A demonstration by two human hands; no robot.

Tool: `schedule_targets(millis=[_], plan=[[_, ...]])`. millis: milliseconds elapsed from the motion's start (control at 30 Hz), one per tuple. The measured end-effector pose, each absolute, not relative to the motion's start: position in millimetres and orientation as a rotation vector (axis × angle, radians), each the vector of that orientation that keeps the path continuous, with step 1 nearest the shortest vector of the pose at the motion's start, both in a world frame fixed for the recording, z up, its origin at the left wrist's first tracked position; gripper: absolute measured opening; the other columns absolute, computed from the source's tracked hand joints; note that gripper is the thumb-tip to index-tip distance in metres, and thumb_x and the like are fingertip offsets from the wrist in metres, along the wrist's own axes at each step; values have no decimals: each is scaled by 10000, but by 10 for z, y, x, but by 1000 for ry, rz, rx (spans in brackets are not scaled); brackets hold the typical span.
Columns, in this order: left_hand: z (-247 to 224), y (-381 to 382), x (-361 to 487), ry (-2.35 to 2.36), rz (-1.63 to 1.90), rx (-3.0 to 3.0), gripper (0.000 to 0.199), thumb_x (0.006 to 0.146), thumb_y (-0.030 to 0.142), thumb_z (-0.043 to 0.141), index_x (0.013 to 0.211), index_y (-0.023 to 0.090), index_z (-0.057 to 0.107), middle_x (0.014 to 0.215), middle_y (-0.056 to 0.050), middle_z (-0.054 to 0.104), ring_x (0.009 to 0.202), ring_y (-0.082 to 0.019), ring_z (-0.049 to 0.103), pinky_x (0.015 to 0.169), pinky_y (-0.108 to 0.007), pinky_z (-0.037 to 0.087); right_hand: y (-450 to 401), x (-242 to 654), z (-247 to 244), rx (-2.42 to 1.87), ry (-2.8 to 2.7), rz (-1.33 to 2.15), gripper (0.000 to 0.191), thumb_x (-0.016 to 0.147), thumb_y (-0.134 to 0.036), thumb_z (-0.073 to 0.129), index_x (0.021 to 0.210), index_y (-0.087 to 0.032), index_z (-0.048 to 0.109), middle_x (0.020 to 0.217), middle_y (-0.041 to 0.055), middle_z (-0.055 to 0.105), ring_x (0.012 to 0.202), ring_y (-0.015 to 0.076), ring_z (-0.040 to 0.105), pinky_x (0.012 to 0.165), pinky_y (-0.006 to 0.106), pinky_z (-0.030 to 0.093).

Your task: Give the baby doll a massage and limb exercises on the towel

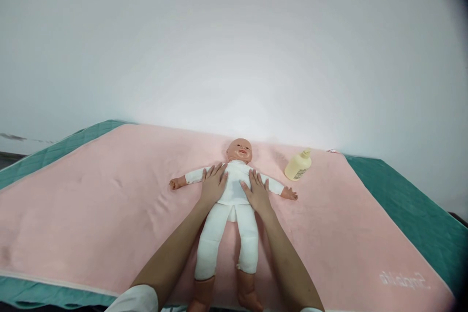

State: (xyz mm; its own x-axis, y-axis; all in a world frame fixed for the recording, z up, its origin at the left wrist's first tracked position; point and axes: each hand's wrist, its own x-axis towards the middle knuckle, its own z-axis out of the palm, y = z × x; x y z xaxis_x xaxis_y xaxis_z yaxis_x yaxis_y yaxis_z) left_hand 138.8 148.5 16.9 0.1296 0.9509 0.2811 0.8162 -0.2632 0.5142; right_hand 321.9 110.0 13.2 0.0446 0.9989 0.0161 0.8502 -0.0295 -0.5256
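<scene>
A baby doll point(234, 187) in a white cloth body lies on its back with its head away from me, arms spread and legs towards me. My left hand point(214, 183) lies flat on the left side of its chest, fingers spread over the shoulder. On the right side of the chest rests my right hand point(258, 191), its fingers also apart and reaching the doll's shoulder. Neither hand holds anything. Between them the middle of the torso shows. A pale yellow pump bottle point(298, 165) lies tilted beyond the doll's right-side arm.
A pink blanket point(109, 204) lies under the doll, with a green quilted cover point(409, 204) showing at its sides and front left. A pale wall point(234, 48) rises directly behind the far edge.
</scene>
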Motion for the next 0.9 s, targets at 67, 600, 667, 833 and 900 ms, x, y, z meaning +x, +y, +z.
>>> schedule_targets(millis=[67,600,667,833,900], plan=[[156,1486,1386,1729,853,2187,461,991,373,320,1408,264,485,1490,-47,465,1402,-298,369,1182,-583,147,1101,3245,95,-1890,-1849,477,668,983,-570,233,1536,-195,235,1606,78,194,1505,271,144,1199,570,-14],[355,1333,1236,634,977,2483,261,900,392,555,999,242,743,992,-42,763,1038,-191,694,1094,-412,435,1104,3267,7,-1851,-1838,393,569,1010,-445,236,1511,-186,310,1584,95,273,1487,257,223,1201,570,54],[375,1315,1257,580,888,2490,273,925,352,512,1014,244,747,1011,-40,760,1065,-184,686,1117,-409,408,1103,3267,2,-1842,-1834,391,553,1014,-401,209,1506,-174,320,1581,93,282,1487,250,223,1201,569,56],[420,1313,1295,612,736,2528,353,962,273,406,1141,258,710,1193,-45,697,1240,-182,580,1180,-442,300,1108,3279,-31,-1812,-1811,391,543,1013,-377,177,1505,-199,324,1575,86,300,1485,236,231,1197,575,68],[411,1330,1300,645,718,2555,357,960,269,418,1210,267,672,1268,-38,657,1301,-181,523,1197,-460,251,1112,3285,-38,-1813,-1811,399,546,1011,-373,176,1500,-189,336,1576,87,299,1487,239,225,1197,574,62]])
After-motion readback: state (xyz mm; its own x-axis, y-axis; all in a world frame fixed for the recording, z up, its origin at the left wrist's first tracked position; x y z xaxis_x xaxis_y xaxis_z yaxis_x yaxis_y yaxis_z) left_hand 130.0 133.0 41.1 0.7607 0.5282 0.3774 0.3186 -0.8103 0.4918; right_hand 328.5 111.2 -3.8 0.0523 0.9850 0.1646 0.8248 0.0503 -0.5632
